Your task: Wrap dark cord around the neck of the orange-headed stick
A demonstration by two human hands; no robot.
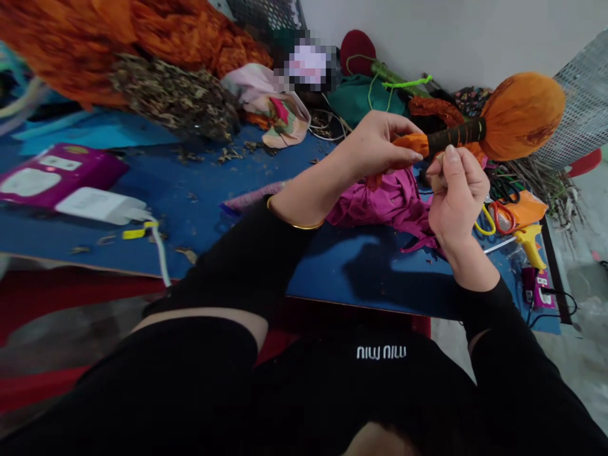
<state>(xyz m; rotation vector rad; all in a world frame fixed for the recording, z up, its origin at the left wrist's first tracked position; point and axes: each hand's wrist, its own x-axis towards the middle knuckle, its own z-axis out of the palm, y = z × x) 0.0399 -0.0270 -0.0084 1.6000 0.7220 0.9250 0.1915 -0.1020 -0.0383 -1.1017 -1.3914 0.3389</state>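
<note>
A round-headed bundle in orange cloth point(522, 117) is held up over the table, tilted slightly up to the right. Dark cord or tape point(456, 137) is wound around its narrow neck. My left hand point(382, 142) grips the loose orange cloth at the bundle's left end between thumb and fingers. Just under the wound neck, my right hand point(458, 183) is closed in a pinch; what its fingertips hold is hidden. Behind and below my hands lies crumpled magenta cloth point(387, 202) on the blue tabletop point(323, 266).
Scissors with red and yellow handles point(501, 218), a yellow glue gun point(531, 244) and a purple power strip point(539, 288) lie at right. A larger purple power strip point(61, 168) with a white plug sits left. Dried plant matter point(175, 95) and orange fabric point(156, 38) pile up behind.
</note>
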